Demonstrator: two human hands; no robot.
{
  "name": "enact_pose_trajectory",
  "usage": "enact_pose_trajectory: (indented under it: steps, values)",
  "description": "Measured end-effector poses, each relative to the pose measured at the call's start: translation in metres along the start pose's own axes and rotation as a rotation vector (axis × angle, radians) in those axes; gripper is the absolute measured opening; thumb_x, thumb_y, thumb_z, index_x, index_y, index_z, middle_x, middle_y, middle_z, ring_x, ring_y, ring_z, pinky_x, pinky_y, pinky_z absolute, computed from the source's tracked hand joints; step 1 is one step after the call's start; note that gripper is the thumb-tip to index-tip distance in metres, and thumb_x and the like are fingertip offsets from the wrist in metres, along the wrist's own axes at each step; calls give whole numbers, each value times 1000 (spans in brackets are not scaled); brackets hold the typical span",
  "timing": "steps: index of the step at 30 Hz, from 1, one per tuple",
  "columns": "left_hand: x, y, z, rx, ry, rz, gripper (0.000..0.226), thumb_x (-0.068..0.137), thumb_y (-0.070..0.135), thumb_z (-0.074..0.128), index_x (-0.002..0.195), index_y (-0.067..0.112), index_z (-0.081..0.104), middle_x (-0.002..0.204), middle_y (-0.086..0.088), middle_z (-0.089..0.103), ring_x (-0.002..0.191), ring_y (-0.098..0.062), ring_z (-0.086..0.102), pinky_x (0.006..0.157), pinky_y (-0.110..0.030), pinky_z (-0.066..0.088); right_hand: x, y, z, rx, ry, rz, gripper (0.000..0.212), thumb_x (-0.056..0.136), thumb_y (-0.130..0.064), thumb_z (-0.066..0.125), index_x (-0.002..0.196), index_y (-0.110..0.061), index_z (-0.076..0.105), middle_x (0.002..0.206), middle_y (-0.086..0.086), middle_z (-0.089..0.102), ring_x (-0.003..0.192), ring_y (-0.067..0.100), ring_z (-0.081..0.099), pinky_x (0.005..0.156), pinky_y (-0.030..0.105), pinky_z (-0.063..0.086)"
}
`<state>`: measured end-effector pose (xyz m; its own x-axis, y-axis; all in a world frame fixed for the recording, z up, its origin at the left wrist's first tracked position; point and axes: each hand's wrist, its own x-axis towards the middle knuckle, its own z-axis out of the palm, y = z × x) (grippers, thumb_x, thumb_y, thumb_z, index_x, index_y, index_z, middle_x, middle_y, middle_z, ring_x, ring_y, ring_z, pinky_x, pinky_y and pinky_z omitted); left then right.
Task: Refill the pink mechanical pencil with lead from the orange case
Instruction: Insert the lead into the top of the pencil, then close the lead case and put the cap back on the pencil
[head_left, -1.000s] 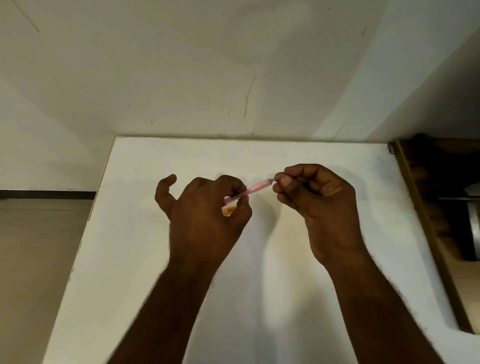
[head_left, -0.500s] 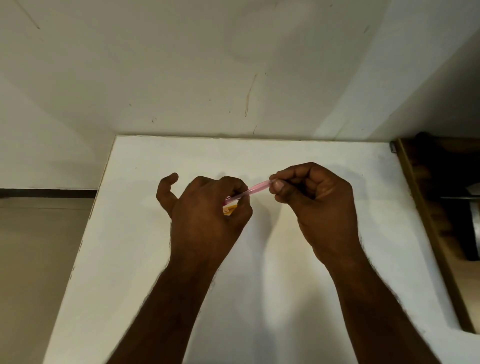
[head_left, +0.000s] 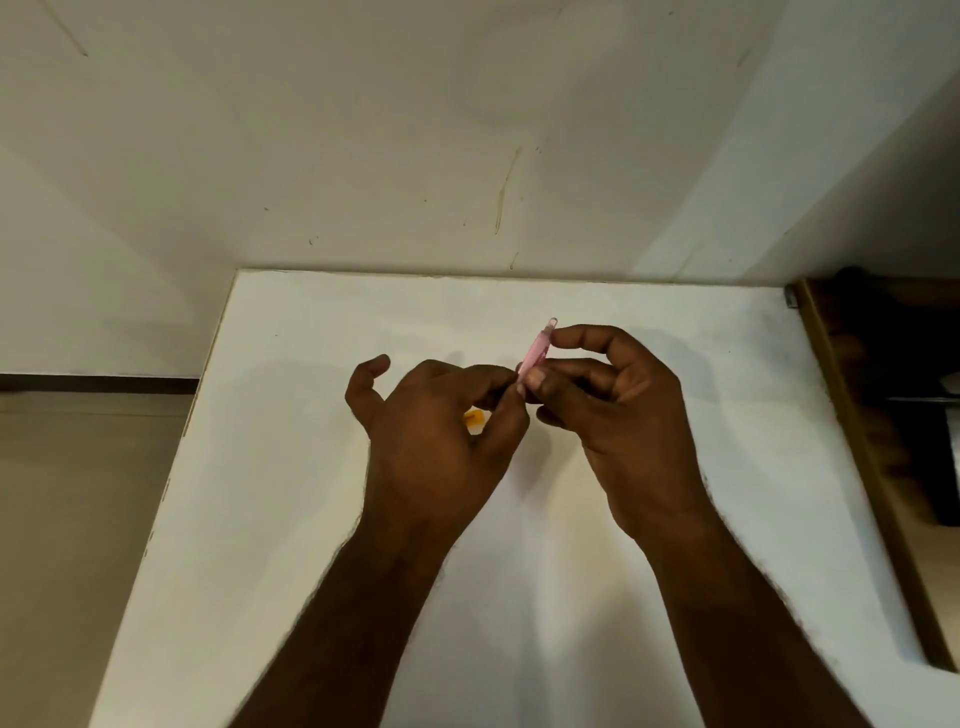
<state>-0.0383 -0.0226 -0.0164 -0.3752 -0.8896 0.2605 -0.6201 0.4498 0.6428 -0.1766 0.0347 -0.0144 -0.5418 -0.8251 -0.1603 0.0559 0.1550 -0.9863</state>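
White and bare, the bench (head_left: 322, 467) runs up against a scuffed pale wall (head_left: 363, 156), with a dark wooden shelf unit (head_left: 872, 395) just off its right edge. Both hands are raised over the middle of the bench. The right hand (head_left: 618, 410) pinches the pink mechanical pencil (head_left: 537, 351) between thumb and fingers, the pencil tilted steeply with one end poking up past the fingertips. The left hand (head_left: 436, 431) is curled, its thumb and forefinger meeting the pencil's lower end; a bit of the orange case (head_left: 475, 419) peeks out from under its fingers, so it seems to be tucked in that palm. Whether a lead is pinched at that meeting point I can't tell, it's too small to see. My guess is that the refill is under way but not finished: the case is in hand, yet I see no lead going in and can't say if the pencil is open. Nothing else lies on the bench to get in the way; the hands themselves hide the work.
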Motion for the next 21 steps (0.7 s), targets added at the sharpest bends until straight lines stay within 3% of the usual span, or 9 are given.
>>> enact_pose_trajectory:
  steps: [5,7,11,14,18,21]
  values:
    - [-1,-3,-1,67,-55,-3,30,99,53,45,91,44,72,69,21,67,88,2,61,106,-36,14,0,3,1,-64,108,2,16,85,-15,80,98,-18,72,88,3,79,80,24,77,75,48,65]
    - [1,-7,-3,42,-35,-67,30,99,55,44,92,43,71,68,22,67,87,3,62,103,-42,22,1,7,1,-208,171,-34,14,82,-19,83,91,-22,72,84,-4,77,75,19,75,72,45,65]
    - [7,-18,-8,48,74,-193,26,97,51,50,83,42,70,66,28,60,71,6,58,89,-36,22,-3,18,2,-616,216,-82,21,77,-33,85,85,-28,65,75,-16,70,68,5,69,70,34,59]
    - [8,-26,-9,69,47,-245,29,96,53,52,85,37,73,76,23,68,84,-5,66,87,-40,29,-5,28,6,-789,162,-85,23,78,-32,84,86,-25,64,77,-14,67,72,11,67,72,35,56]
    - [7,-32,-9,135,-2,-273,27,97,54,52,91,38,73,88,18,73,93,-9,66,74,-29,11,-2,35,9,-878,123,-60,24,80,-34,83,87,-22,63,81,-9,68,76,16,67,71,32,51]
    - [7,-34,-9,163,-7,-275,25,97,52,53,95,38,73,91,18,72,95,-12,65,70,-29,8,-4,31,9,-909,116,-73,27,82,-39,81,95,-23,64,89,-8,68,79,15,66,69,28,44]
